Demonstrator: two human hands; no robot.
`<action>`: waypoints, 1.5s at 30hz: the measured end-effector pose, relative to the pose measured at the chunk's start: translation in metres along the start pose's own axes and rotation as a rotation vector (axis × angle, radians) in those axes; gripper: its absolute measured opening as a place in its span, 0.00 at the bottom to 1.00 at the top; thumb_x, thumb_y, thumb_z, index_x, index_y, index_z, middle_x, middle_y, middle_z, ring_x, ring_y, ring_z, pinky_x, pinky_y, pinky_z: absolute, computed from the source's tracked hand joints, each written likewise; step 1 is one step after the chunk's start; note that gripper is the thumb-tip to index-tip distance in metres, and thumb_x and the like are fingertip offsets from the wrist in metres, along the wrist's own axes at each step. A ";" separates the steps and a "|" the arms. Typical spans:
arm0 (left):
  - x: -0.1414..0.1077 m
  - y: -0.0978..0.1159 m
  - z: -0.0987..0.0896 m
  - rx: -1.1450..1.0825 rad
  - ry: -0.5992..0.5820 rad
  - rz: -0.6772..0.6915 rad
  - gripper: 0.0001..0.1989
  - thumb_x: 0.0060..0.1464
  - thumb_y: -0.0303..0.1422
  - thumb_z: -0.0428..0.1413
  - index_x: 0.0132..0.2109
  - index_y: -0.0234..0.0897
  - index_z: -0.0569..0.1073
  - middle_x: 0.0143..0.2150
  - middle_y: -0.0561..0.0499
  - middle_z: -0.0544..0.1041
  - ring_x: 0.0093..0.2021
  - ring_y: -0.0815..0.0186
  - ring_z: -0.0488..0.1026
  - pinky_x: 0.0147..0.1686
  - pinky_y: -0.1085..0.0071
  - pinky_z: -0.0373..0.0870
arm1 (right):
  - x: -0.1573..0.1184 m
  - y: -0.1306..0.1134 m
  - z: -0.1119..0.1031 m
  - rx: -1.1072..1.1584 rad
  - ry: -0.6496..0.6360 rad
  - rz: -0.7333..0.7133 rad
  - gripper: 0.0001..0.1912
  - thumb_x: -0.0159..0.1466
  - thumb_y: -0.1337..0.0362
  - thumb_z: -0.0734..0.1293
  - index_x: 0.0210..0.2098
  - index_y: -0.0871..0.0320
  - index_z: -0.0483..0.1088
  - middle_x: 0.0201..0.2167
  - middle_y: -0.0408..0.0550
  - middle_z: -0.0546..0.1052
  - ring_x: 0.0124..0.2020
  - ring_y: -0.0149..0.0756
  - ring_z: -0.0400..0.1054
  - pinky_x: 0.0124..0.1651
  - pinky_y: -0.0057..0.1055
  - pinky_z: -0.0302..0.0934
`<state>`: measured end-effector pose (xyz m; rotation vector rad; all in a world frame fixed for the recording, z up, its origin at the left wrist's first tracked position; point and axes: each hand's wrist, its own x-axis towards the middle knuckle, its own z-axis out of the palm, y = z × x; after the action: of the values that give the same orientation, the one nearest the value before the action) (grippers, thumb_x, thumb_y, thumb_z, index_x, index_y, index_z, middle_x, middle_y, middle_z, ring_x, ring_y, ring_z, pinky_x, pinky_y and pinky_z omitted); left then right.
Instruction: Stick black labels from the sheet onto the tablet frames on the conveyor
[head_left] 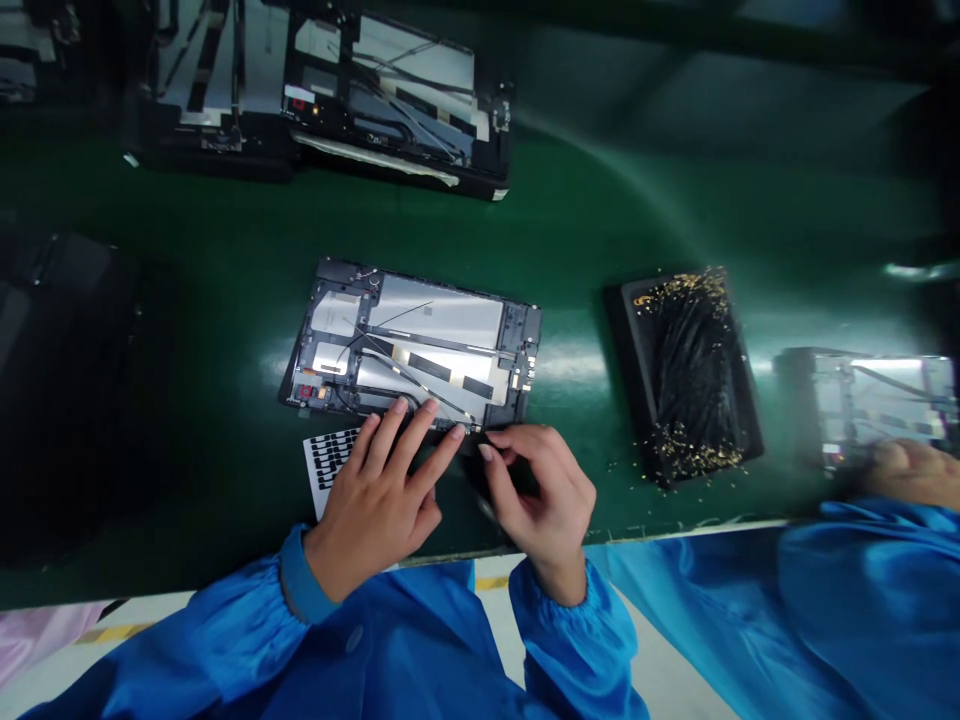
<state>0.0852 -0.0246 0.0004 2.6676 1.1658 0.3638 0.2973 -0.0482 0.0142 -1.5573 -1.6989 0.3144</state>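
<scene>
Blue gathered sleeves [225, 640] reach over a green tabletop [225, 350]. Fingers [412, 440] of the left hand [379, 505] lie spread, tips at the lower edge of an opened tablet frame [442, 325] with silvery shields and thin cables. Beneath them sticks out a white sheet of black labels [330, 458]. Fingers [517, 480] of the right hand [540, 490] pinch a small dark piece [480, 470]. Right of them, a black tray [637, 340] holds crumpled black plastic [694, 370] flecked with gold-coloured bits
</scene>
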 end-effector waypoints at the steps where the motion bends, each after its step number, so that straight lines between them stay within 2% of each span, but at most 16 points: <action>1: 0.000 0.000 0.000 -0.004 0.007 0.002 0.40 0.68 0.36 0.55 0.83 0.46 0.56 0.82 0.46 0.64 0.80 0.49 0.62 0.78 0.53 0.53 | -0.002 0.000 0.000 -0.013 0.012 -0.023 0.15 0.71 0.76 0.71 0.53 0.52 0.78 0.40 0.48 0.83 0.33 0.36 0.76 0.36 0.35 0.75; 7: 0.001 0.000 0.001 -0.007 0.024 -0.009 0.42 0.64 0.35 0.60 0.82 0.44 0.61 0.81 0.45 0.66 0.80 0.47 0.62 0.78 0.53 0.54 | -0.010 0.004 0.007 -0.125 0.019 -0.154 0.28 0.70 0.77 0.72 0.66 0.51 0.78 0.40 0.49 0.80 0.36 0.37 0.75 0.37 0.34 0.74; 10: 0.002 0.000 0.001 0.000 0.053 -0.008 0.40 0.64 0.35 0.59 0.81 0.46 0.62 0.81 0.46 0.66 0.79 0.48 0.63 0.78 0.53 0.56 | -0.010 0.002 0.009 -0.070 0.033 -0.142 0.25 0.70 0.75 0.73 0.63 0.50 0.82 0.39 0.48 0.81 0.35 0.36 0.75 0.38 0.33 0.74; 12: 0.001 0.001 0.000 0.018 0.085 -0.005 0.39 0.65 0.36 0.58 0.81 0.44 0.63 0.81 0.46 0.66 0.79 0.49 0.63 0.77 0.55 0.57 | -0.010 0.002 0.006 0.014 0.055 -0.062 0.18 0.71 0.71 0.72 0.56 0.49 0.86 0.39 0.48 0.83 0.35 0.36 0.77 0.39 0.32 0.75; 13: -0.001 0.001 -0.001 0.036 0.105 -0.008 0.38 0.66 0.36 0.57 0.80 0.42 0.63 0.82 0.45 0.65 0.80 0.50 0.62 0.77 0.56 0.58 | -0.008 0.004 0.003 0.061 0.088 0.038 0.14 0.72 0.68 0.72 0.53 0.50 0.87 0.39 0.49 0.84 0.36 0.36 0.79 0.41 0.33 0.76; 15: -0.005 0.000 -0.001 0.096 0.158 -0.041 0.38 0.67 0.39 0.57 0.80 0.36 0.63 0.82 0.43 0.64 0.81 0.49 0.60 0.76 0.59 0.60 | -0.003 0.009 -0.006 0.175 0.187 0.378 0.12 0.73 0.58 0.72 0.50 0.52 0.87 0.41 0.51 0.87 0.40 0.39 0.82 0.45 0.35 0.79; 18: -0.015 -0.005 0.001 0.210 0.276 -0.176 0.41 0.68 0.46 0.60 0.81 0.40 0.60 0.83 0.40 0.61 0.81 0.42 0.58 0.76 0.50 0.60 | 0.016 0.020 -0.023 0.470 0.228 0.932 0.24 0.64 0.47 0.79 0.51 0.57 0.86 0.47 0.55 0.89 0.45 0.46 0.86 0.48 0.37 0.82; 20: -0.021 -0.010 0.003 0.266 0.304 -0.273 0.45 0.66 0.54 0.61 0.81 0.38 0.60 0.84 0.35 0.59 0.82 0.36 0.57 0.74 0.42 0.61 | 0.034 0.025 -0.031 0.660 0.147 1.108 0.27 0.53 0.49 0.84 0.48 0.58 0.86 0.48 0.56 0.89 0.46 0.48 0.86 0.46 0.36 0.84; 22: -0.023 -0.015 0.005 0.295 0.281 -0.325 0.51 0.63 0.60 0.61 0.80 0.32 0.60 0.83 0.28 0.57 0.82 0.30 0.54 0.72 0.37 0.64 | 0.053 0.025 -0.032 0.746 0.075 1.168 0.26 0.46 0.54 0.87 0.42 0.57 0.86 0.45 0.56 0.89 0.43 0.47 0.87 0.42 0.33 0.84; 26: -0.023 -0.021 0.008 0.275 0.256 -0.346 0.57 0.57 0.63 0.64 0.79 0.27 0.59 0.83 0.21 0.53 0.83 0.24 0.48 0.70 0.33 0.67 | 0.081 0.007 -0.014 0.759 -0.057 1.130 0.23 0.44 0.56 0.88 0.36 0.56 0.84 0.39 0.53 0.89 0.38 0.43 0.85 0.33 0.27 0.81; 28: -0.024 -0.022 0.009 0.239 0.272 -0.351 0.57 0.58 0.61 0.65 0.79 0.27 0.58 0.84 0.21 0.51 0.84 0.26 0.48 0.70 0.34 0.67 | 0.086 -0.006 -0.002 0.791 -0.087 1.080 0.25 0.42 0.56 0.88 0.36 0.54 0.83 0.39 0.50 0.89 0.39 0.46 0.86 0.34 0.30 0.82; 30: -0.027 -0.023 0.008 0.202 0.295 -0.347 0.56 0.59 0.58 0.66 0.80 0.29 0.57 0.84 0.23 0.51 0.84 0.28 0.49 0.71 0.36 0.68 | 0.087 -0.015 0.009 0.848 -0.063 1.061 0.27 0.39 0.58 0.88 0.37 0.53 0.82 0.38 0.49 0.89 0.39 0.50 0.86 0.36 0.36 0.84; 34: -0.030 -0.024 0.008 0.161 0.325 -0.296 0.51 0.61 0.55 0.66 0.81 0.38 0.58 0.84 0.28 0.55 0.82 0.32 0.56 0.71 0.37 0.68 | 0.082 -0.017 0.018 0.926 0.063 1.108 0.27 0.38 0.59 0.87 0.36 0.55 0.79 0.33 0.50 0.88 0.39 0.55 0.87 0.38 0.43 0.85; 39: -0.033 -0.024 0.007 0.120 0.307 -0.261 0.50 0.61 0.52 0.68 0.80 0.41 0.59 0.84 0.29 0.57 0.80 0.35 0.62 0.70 0.40 0.70 | 0.072 0.005 0.010 0.884 0.236 1.143 0.22 0.46 0.57 0.84 0.38 0.55 0.79 0.34 0.48 0.88 0.39 0.52 0.87 0.46 0.47 0.86; 42: -0.036 -0.025 0.002 0.093 0.345 -0.227 0.48 0.61 0.48 0.69 0.80 0.40 0.58 0.84 0.28 0.56 0.81 0.34 0.60 0.69 0.38 0.72 | 0.076 0.024 0.002 0.870 0.364 1.036 0.19 0.54 0.58 0.81 0.42 0.55 0.81 0.39 0.47 0.88 0.44 0.50 0.87 0.53 0.48 0.85; 45: -0.038 -0.027 -0.005 0.095 0.325 -0.243 0.41 0.65 0.46 0.67 0.77 0.42 0.61 0.83 0.31 0.58 0.81 0.36 0.60 0.70 0.39 0.71 | 0.104 0.042 0.002 0.855 0.513 0.897 0.11 0.61 0.59 0.77 0.43 0.54 0.81 0.41 0.48 0.88 0.47 0.48 0.86 0.57 0.49 0.83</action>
<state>0.0403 -0.0344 -0.0078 2.5668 1.6179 0.7355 0.3332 0.0571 0.0247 -1.4305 -0.2858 0.8632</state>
